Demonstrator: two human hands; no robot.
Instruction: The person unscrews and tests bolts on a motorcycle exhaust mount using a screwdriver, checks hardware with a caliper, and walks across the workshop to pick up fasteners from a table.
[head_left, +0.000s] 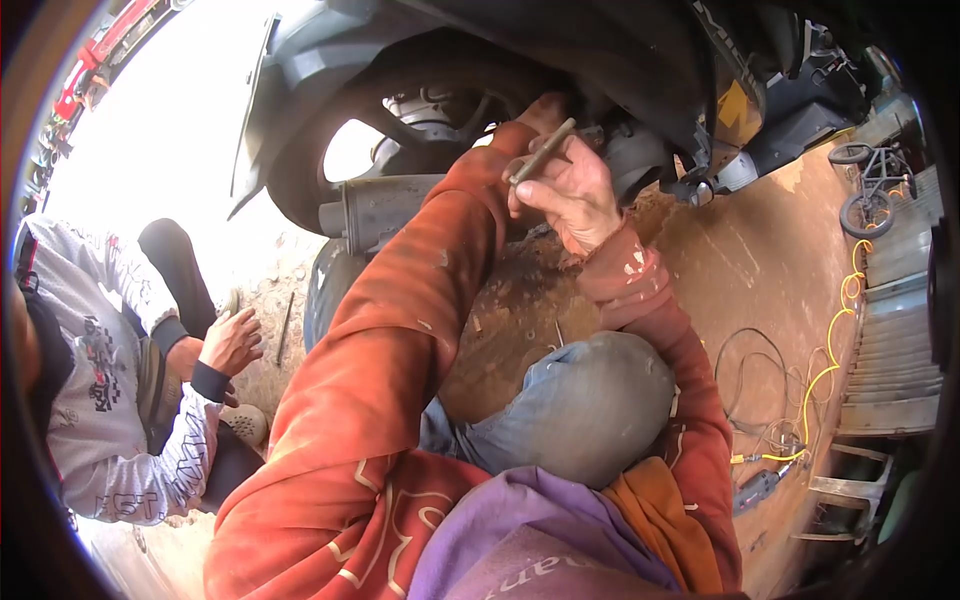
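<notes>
My right hand (575, 195) is raised below the motorcycle's dark bodywork (630, 50), its fingers closed round a thin metal rod (543, 152) that slants up to the right. Beyond it, my left hand (545, 112) reaches up between the rear wheel (300, 165) and the underside of the motorcycle. Most of its fingers are hidden there, so what it touches does not show. Beneath my left forearm lies the grey exhaust silencer (385, 208).
At the left a person (130, 370) in a pale printed top crouches, hands together. A thin dark rod (285, 328) lies on the ground. To the right are a yellow cable (835, 335), a dark power tool (757, 487), a small bicycle (868, 185) and corrugated metal (890, 370).
</notes>
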